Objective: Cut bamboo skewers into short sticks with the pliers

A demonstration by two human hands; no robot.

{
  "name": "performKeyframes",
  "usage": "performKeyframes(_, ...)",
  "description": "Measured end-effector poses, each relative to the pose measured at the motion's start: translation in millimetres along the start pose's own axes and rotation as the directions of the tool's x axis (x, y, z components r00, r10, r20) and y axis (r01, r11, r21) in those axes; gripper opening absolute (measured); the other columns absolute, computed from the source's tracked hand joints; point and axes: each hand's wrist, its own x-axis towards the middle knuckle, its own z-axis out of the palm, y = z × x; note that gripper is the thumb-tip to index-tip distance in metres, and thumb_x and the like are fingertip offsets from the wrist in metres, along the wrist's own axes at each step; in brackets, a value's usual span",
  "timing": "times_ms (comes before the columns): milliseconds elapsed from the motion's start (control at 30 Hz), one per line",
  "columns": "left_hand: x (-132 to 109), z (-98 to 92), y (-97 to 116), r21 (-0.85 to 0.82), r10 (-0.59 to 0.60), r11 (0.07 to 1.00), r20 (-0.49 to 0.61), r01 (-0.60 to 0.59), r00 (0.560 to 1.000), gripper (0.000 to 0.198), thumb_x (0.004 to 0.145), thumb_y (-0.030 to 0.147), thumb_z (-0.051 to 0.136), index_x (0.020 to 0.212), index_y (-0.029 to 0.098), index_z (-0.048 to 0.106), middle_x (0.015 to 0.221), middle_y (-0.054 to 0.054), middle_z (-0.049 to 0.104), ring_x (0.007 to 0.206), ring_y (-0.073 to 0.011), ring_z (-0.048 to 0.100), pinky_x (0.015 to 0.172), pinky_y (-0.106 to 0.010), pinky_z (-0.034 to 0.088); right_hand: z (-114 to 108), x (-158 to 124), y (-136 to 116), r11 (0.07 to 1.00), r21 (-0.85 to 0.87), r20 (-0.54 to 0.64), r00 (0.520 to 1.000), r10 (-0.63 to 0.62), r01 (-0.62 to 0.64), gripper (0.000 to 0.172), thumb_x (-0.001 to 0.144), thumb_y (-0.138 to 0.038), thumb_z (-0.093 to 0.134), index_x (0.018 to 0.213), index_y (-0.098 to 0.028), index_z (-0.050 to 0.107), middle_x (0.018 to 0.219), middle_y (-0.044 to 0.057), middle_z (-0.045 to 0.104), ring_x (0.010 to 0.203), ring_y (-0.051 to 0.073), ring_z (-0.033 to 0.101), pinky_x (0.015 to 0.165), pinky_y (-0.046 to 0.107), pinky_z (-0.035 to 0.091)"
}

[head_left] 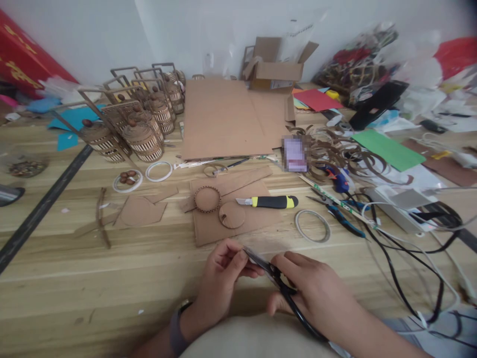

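Note:
My right hand [316, 283] grips a pair of black-handled scissors [274, 273], its blades pointing up and left. At the blade tips my left hand [225, 278] is pinched; whatever lies between its thumb and fingers is too small or hidden to make out. Ahead of both hands is a cardboard piece [208, 233] carrying a cardboard disc [233, 216], a beaded-looking brown ring [207, 199] and a yellow and black utility knife [274, 202]. A roll of tape [312, 225] rests to the right of that.
Several lidded woven baskets [141, 139] with tall handles stand at the back left. A large cardboard sheet [231, 117] lies behind the work spot. Pliers [343, 216], a blue glue gun [337, 179], coiled brown strips [346, 154] and black cables [395, 273] crowd the right.

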Motion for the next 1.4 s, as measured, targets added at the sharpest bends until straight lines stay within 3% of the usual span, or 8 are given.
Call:
performKeyframes(400,0,1.1,2,0.113,-0.024,0.993,-0.013,0.026,1.0,0.041,0.071,0.051,0.08,0.071,0.017,0.056,0.064,-0.002,0.073,0.06,-0.0145,0.071,0.058,-0.021,0.056,1,1,13,0.987,0.141,0.021,0.996,0.081,-0.083,0.038,0.092,-0.056,0.052,0.075,-0.022,0.056,0.065,0.003,0.065,0.056,0.017,0.062,0.051,0.024,0.04)
performKeyframes(567,3,2.5,6,0.17,-0.015,0.985,-0.104,0.033,0.994,0.04,0.069,0.048,0.081,0.072,0.017,0.057,0.065,-0.003,0.072,0.064,-0.0163,0.072,0.059,-0.022,0.056,3,1,49,0.973,-0.053,-0.02,0.975,0.222,-0.223,0.024,0.091,-0.039,0.056,0.105,-0.019,0.061,0.086,0.008,0.073,0.072,0.024,0.07,0.06,0.031,0.049)
performKeyframes(700,5,1.4,5,0.155,-0.006,0.988,-0.137,0.028,0.991,0.039,0.066,0.044,0.083,0.081,0.016,0.059,0.065,0.001,0.069,0.06,-0.0152,0.071,0.057,-0.022,0.056,17,-1,71,0.975,-0.189,-0.012,0.993,0.119,-0.119,0.036,0.086,-0.014,0.053,0.121,-0.02,0.06,0.097,0.01,0.071,0.088,0.026,0.069,0.072,0.035,0.054)
performKeyframes(833,5,2.0,5,0.202,-0.008,0.979,-0.128,0.034,0.992,0.034,0.068,0.042,0.079,0.079,0.016,0.06,0.064,0.0,0.068,0.061,-0.0159,0.071,0.057,-0.023,0.056,25,0,71,0.97,-0.226,0.004,0.996,0.094,-0.09,0.043,0.086,-0.01,0.051,0.127,-0.02,0.059,0.093,0.008,0.069,0.089,0.026,0.068,0.072,0.037,0.055)
performKeyframes(1000,3,3.5,8,0.257,-0.025,0.964,-0.144,0.061,0.989,0.028,0.071,0.039,0.074,0.073,0.018,0.055,0.061,0.002,0.066,0.06,-0.0172,0.072,0.057,-0.024,0.056,10,3,34,0.998,-0.044,-0.051,0.998,0.042,-0.044,0.028,0.096,-0.022,0.046,0.116,-0.018,0.065,0.102,0.012,0.07,0.096,0.026,0.066,0.084,0.041,0.053)
performKeyframes(1133,3,1.6,8,0.293,-0.011,0.955,-0.154,0.057,0.988,0.025,0.073,0.039,0.069,0.075,0.018,0.054,0.063,0.002,0.067,0.059,-0.0165,0.071,0.057,-0.024,0.055,0,0,7,0.948,0.308,0.201,0.979,0.019,-0.081,0.016,0.093,-0.026,0.054,0.101,-0.021,0.066,0.091,0.005,0.073,0.083,0.02,0.069,0.069,0.027,0.051)
performKeyframes(1233,2,0.1,8,0.317,0.007,0.948,-0.156,0.044,0.988,0.026,0.075,0.041,0.068,0.074,0.019,0.054,0.068,0.0,0.069,0.06,-0.0169,0.071,0.057,-0.026,0.056,1,-2,8,0.955,0.251,0.246,0.965,0.096,-0.159,0.024,0.096,-0.022,0.043,0.082,-0.019,0.063,0.074,0.004,0.07,0.067,0.018,0.066,0.059,0.025,0.045)
performKeyframes(1400,1,1.3,5,0.368,0.01,0.929,-0.095,0.026,0.995,0.029,0.078,0.044,0.067,0.074,0.018,0.055,0.068,-0.001,0.069,0.06,-0.0166,0.07,0.059,-0.027,0.056,-7,-2,25,0.984,0.129,0.241,0.967,0.085,-0.119,0.026,0.095,-0.021,0.043,0.075,-0.021,0.059,0.066,0.001,0.067,0.061,0.017,0.062,0.055,0.024,0.038)
